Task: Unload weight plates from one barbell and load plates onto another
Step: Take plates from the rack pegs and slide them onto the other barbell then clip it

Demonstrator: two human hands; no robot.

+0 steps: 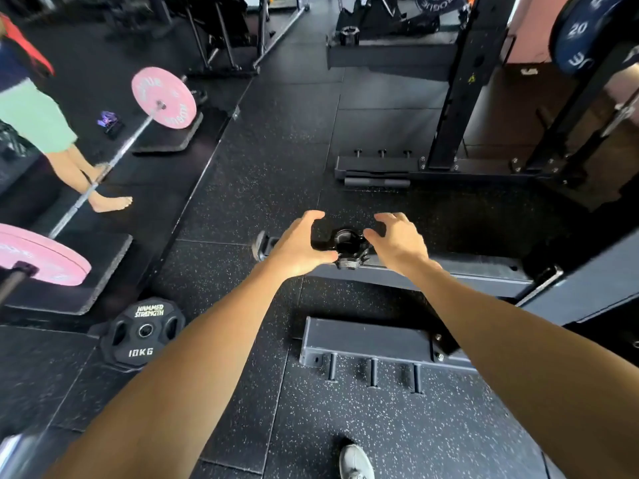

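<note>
A black barbell collar (348,244) lies on the grey base beam (449,267) of the rack, straight ahead of me. My left hand (300,246) hovers just left of it and my right hand (397,242) just right, both with loosely curved fingers and holding nothing. A black 10 kg Hammer Strength plate (143,335) lies flat on the floor at lower left. A barbell (114,157) with pink plates, a far one (164,97) and a near one (38,254), rests on pads at left. A blue 20 kg plate (584,32) hangs at upper right.
Another person's bare legs (93,188) stand by the pink barbell. The rack uprights (463,84) rise at right, with a grey foot with pegs (370,344) in front of me. My grey shoe (356,463) shows at the bottom. A second collar (347,34) sits on a far beam.
</note>
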